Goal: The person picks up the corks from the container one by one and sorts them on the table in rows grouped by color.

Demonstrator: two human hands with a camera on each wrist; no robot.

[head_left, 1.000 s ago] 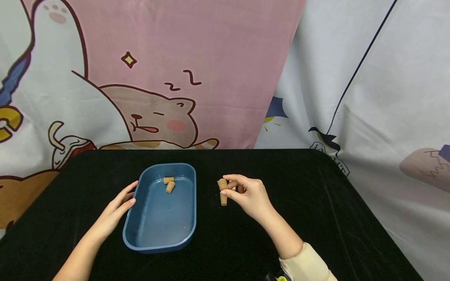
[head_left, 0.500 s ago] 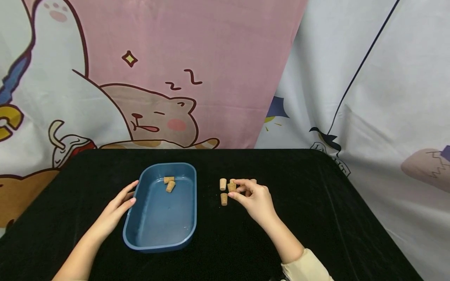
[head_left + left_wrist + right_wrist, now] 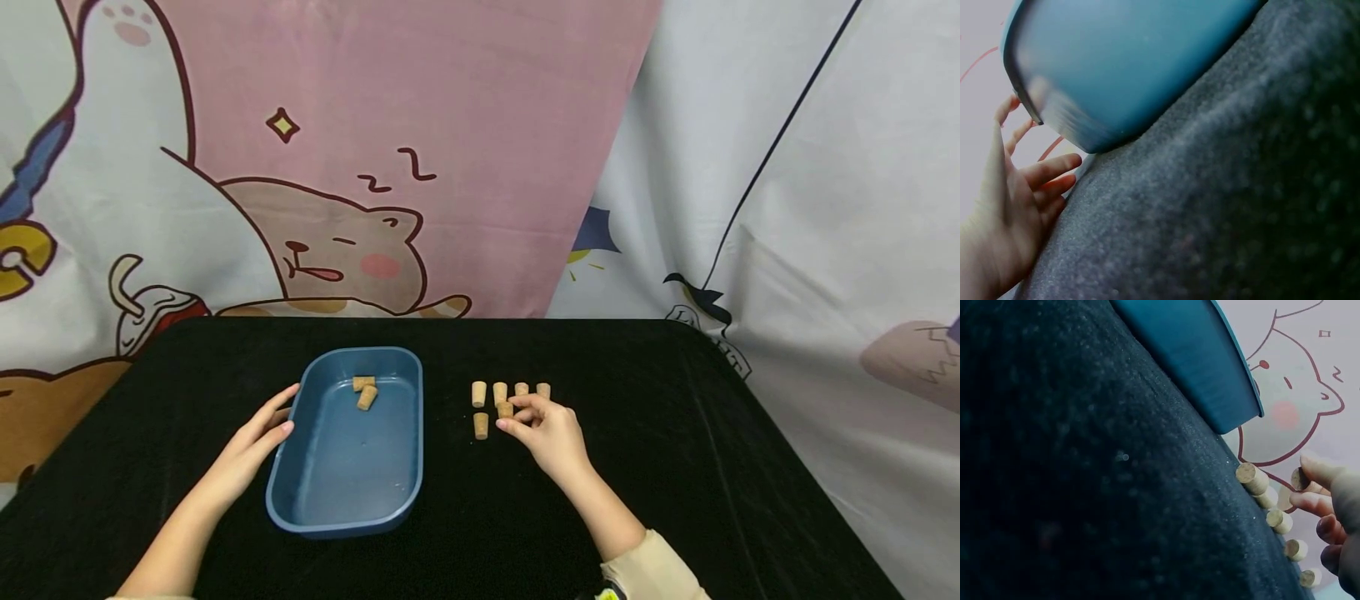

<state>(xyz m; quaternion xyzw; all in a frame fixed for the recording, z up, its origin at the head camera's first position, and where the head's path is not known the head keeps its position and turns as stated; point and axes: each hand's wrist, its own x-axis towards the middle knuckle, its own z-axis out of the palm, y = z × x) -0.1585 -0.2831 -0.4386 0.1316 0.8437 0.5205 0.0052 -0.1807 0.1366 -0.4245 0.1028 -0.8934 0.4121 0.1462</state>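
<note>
My right hand pinches a cork stopper between thumb and fingers, just above the black cloth. Behind it stands a row of several corks, the right ones partly covered by the hand. One more cork stands in front of the row, left of the pinched one. My left hand touches the left rim of a blue plastic tub with its fingers extended. Inside the tub, two corks lie on their sides near the back. The right wrist view shows the held cork apart from the standing ones.
A black cloth covers the table. Behind it hangs a curtain printed with cartoon animals. The tub takes up the table's left middle, with the corks to its right.
My right hand has carried the pinched cork rightward and lowered it beside the front cork, uncovering the back row. The left hand stays at the tub's rim.
</note>
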